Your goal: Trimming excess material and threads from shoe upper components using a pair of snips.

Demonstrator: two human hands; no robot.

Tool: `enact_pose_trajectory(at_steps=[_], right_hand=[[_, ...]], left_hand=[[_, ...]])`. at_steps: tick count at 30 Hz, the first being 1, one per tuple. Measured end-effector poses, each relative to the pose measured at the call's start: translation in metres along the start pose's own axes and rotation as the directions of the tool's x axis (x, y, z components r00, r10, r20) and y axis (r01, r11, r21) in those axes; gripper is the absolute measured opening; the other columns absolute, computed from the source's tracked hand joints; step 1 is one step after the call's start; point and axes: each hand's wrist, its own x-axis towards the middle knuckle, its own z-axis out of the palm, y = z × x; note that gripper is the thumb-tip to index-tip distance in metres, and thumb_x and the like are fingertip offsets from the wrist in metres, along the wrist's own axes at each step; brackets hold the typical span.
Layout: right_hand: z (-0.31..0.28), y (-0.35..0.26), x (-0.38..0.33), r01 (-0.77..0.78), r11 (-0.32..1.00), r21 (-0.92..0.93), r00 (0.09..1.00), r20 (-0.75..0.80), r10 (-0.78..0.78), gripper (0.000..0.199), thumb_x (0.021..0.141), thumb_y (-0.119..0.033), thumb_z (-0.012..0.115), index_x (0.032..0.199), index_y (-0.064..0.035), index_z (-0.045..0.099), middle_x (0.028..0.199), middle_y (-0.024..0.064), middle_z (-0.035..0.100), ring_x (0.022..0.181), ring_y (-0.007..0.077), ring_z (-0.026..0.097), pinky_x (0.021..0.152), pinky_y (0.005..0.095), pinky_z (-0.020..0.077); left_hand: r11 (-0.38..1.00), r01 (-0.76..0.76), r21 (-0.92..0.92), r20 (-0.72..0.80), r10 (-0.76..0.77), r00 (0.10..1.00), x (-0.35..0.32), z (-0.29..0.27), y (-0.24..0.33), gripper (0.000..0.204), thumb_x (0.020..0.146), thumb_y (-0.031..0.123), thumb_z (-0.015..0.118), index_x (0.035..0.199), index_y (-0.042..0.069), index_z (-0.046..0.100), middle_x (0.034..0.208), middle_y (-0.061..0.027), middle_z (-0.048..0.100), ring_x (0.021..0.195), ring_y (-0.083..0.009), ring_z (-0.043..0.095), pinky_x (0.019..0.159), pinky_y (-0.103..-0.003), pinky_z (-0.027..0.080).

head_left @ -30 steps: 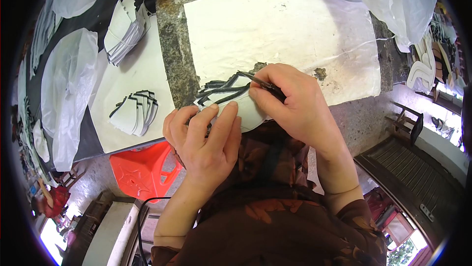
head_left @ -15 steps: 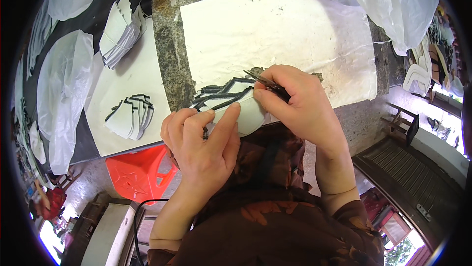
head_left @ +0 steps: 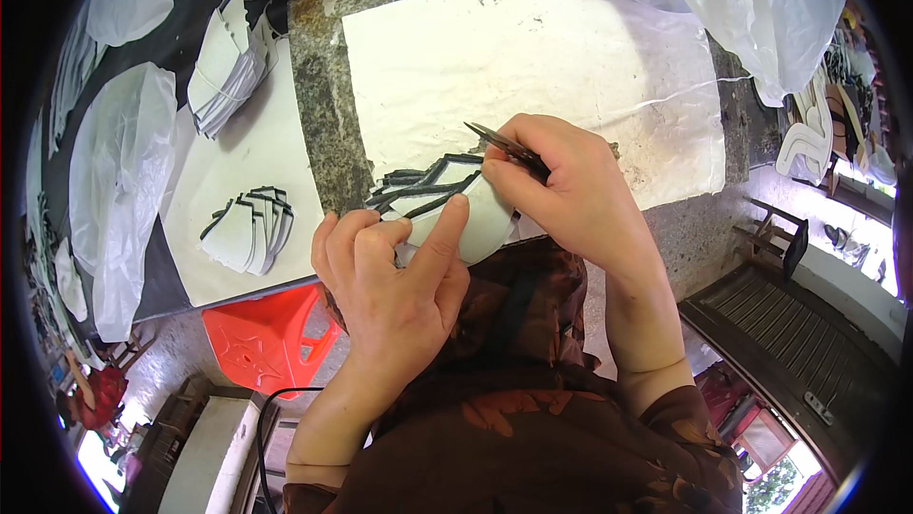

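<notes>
Under my left hand (head_left: 390, 271) lies an overlapping set of white, curved flat pieces (head_left: 487, 221) with dark edging, at the table's near edge. My index finger stretches across the top piece, and the other fingers bend over the left side of the set, holding it. Part of the set is hidden by this hand. Just right of it, my right hand (head_left: 571, 186) is closed around dark, pointed snips (head_left: 514, 150). Their tips point up and left, above the far edge of the pieces. Most of their handle is inside my palm.
A smaller fan of dark-edged pieces (head_left: 249, 232) lies left, below a tied bundle of white pieces (head_left: 228, 72). Plastic bags (head_left: 124, 191) line the table's left and far sides. White paper (head_left: 533, 58) covers a stone slab (head_left: 328, 115). A red stool (head_left: 252, 343) stands below the table.
The snips and my right hand have moved slightly up and left. My left hand stays on the pieces, almost unmoved.
</notes>
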Motion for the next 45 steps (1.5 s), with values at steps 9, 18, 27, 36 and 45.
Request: enact_pose_trajectory(at_steps=[9,18,27,36,45], right_hand=[[-0.004,0.007,0.013,-0.157,0.987,0.043,0.979,0.138,0.15,0.016,0.09,-0.015,0.069,0.094,0.0006,0.067,0.077,0.0055,0.062,0.071,0.0109,0.054,0.066,0.028,0.046],[-0.028,0.013,-0.012,-0.255,0.885,0.389,0.952,0.263,0.158,0.023,0.093,-0.016,0.076,0.11,-0.002,0.071,0.09,-0.0046,0.064,0.081,0.0043,0.054,0.072,0.0231,0.0462],[-0.009,0.011,-0.019,0.132,0.984,0.12,0.991,0.001,-0.133,0.019,0.085,-0.007,0.081,0.102,-0.0027,0.073,0.089,0.0027,0.068,0.077,0.011,0.06,0.07,0.0262,0.0474],[0.001,0.009,-0.01,0.247,0.942,0.229,0.969,-0.083,-0.234,0.02,0.084,0.002,0.078,0.102,-0.0045,0.071,0.097,0.0038,0.062,0.085,0.0125,0.061,0.074,0.0261,0.0492],[-0.022,-0.01,-0.019,-0.047,0.846,0.532,0.993,0.116,-0.018,0.011,0.089,-0.005,0.074,0.098,-0.0025,0.069,0.096,0.0029,0.061,0.086,0.0097,0.061,0.076,0.0267,0.0495]], left_hand=[[0.999,-0.002,-0.035,-0.034,0.001,0.999,-0.004,0.007,0.0,0.045,0.084,0.016,0.077,0.129,0.022,0.075,0.113,-0.0077,0.049,0.112,-0.0318,0.049,0.107,-0.056,0.036],[0.998,-0.013,-0.056,-0.102,0.007,0.995,-0.011,0.009,-0.001,0.037,0.092,0.016,0.073,0.128,0.009,0.073,0.116,-0.0092,0.052,0.11,-0.0322,0.049,0.1,-0.046,0.039],[0.974,0.069,-0.216,-0.084,-0.088,0.993,-0.006,0.007,-0.004,0.034,0.09,0.016,0.075,0.123,0.009,0.072,0.116,-0.0096,0.055,0.11,-0.0301,0.051,0.098,-0.043,0.038],[0.95,0.057,-0.308,-0.09,-0.089,0.992,0.022,-0.001,-0.011,0.031,0.082,0.014,0.079,0.11,0.01,0.066,0.111,-0.0092,0.059,0.108,-0.0307,0.053,0.096,-0.043,0.038],[0.943,0.021,-0.331,0.076,0.004,0.997,0.052,-0.035,-0.002,0.026,0.081,0.027,0.083,0.103,0.016,0.077,0.102,-0.0007,0.062,0.106,-0.0261,0.053,0.095,-0.041,0.038]])
